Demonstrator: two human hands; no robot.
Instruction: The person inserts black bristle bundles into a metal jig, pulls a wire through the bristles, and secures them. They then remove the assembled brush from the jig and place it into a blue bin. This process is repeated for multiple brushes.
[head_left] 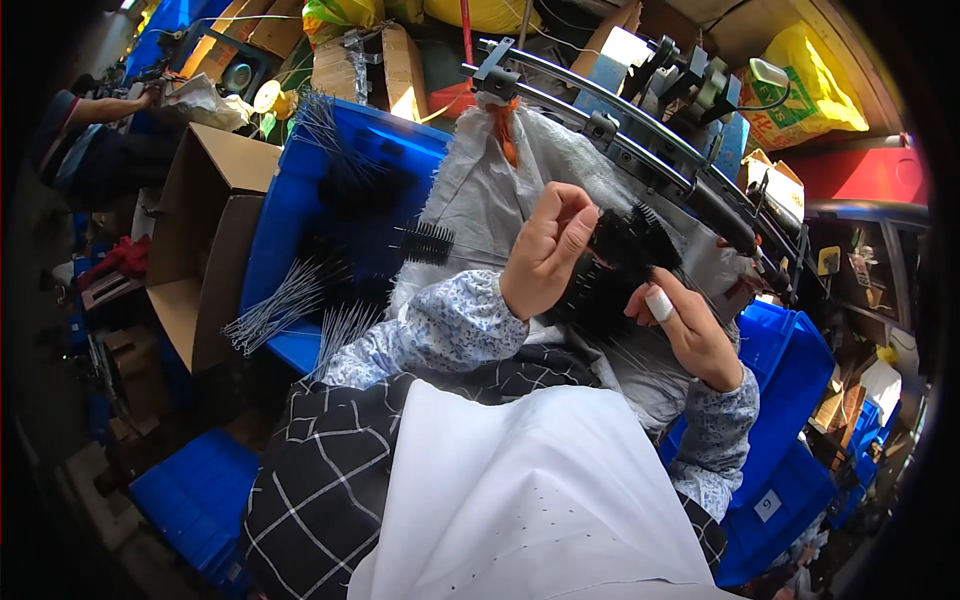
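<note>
The 2 hands are apart: the left hand [548, 250] curls at one edge of the black brushes [635, 245], the right hand [690, 325] at the lower edge, but I cannot tell what each one grips. The brushes lie between them, above a pale sheet [470, 160]. They are probably light, with springy bristles (these may prick); the stiff wire stems [285, 300], bundled in the blue bin [268, 245], seem the better hold.

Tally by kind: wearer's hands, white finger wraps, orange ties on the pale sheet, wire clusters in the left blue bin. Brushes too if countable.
Hands: 2 (left hand, right hand)
White finger wrap: 1
Orange tie: 1
Wire clusters: 3
Black brushes: too merged to count, left out
Total: 7
</note>
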